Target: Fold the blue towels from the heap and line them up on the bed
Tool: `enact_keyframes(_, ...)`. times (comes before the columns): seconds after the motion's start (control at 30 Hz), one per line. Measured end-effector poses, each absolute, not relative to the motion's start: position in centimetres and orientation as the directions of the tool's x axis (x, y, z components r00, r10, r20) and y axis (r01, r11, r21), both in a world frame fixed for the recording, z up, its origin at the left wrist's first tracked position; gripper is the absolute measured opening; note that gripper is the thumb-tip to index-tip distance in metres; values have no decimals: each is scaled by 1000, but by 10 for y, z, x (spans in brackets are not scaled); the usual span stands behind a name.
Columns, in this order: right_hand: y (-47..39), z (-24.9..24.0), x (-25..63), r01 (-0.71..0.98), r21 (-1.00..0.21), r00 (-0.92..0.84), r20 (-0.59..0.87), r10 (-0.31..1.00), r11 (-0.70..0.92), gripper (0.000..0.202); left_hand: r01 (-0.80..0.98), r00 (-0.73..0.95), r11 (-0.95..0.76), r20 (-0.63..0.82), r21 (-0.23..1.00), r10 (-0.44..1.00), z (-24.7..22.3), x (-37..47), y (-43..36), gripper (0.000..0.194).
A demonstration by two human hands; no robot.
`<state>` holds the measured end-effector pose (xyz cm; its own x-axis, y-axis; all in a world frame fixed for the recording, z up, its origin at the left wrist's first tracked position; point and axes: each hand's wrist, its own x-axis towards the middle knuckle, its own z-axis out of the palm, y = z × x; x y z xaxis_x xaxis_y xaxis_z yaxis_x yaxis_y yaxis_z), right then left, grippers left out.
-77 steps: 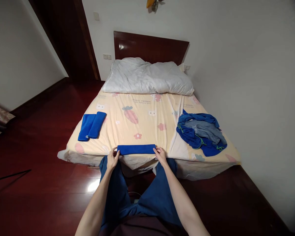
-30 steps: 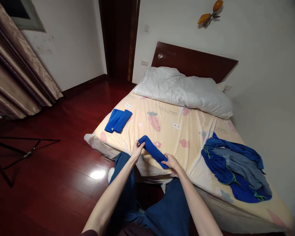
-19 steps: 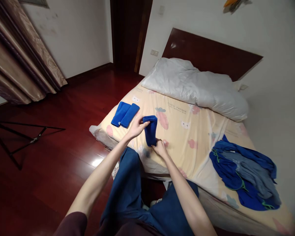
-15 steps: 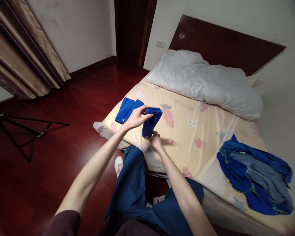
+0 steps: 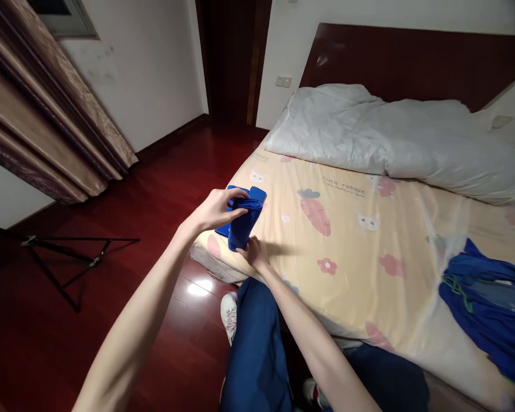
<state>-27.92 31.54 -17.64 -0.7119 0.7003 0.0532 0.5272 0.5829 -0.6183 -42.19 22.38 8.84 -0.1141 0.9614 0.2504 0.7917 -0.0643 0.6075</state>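
Observation:
Between my two hands a folded blue cloth garment (image 5: 242,228) is held upright above the near left corner of the bed. My left hand (image 5: 218,209) grips its upper end, thumb in front and fingers behind. Lower down, my right hand (image 5: 254,253) holds its bottom corner. Right behind it, other folded blue cloth pieces (image 5: 258,194) lie on the bed, mostly covered from view by the held one and my left hand.
The bed (image 5: 347,274) has a yellow printed sheet. A pale quilt (image 5: 386,134) lies along the headboard (image 5: 395,63). Rumpled blue clothes (image 5: 476,297) are at the right. A black tripod (image 5: 64,257) stands on the floor at left, near the curtain (image 5: 60,109).
Both hands have carried the folded garment left, over the blue pieces on the bed, which it now partly hides. The view has turned left.

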Motion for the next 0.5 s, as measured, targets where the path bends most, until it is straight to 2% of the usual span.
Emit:
enact_keyframes(0.3,317,-182,-299,507,-732,-701,-42,712,456,29,808,-135,-42,253,588,958,75,-446,234,38)
enact_keyframes(0.4,315,-177,-291,445,-818,-696,-61,715,364,35,850,-173,-74,408,521,897,73,-447,237,46)
enact_keyframes(0.5,310,-179,-267,390,-887,-589,-32,807,249,50,909,-277,-15,630,417,726,68,-433,232,57)
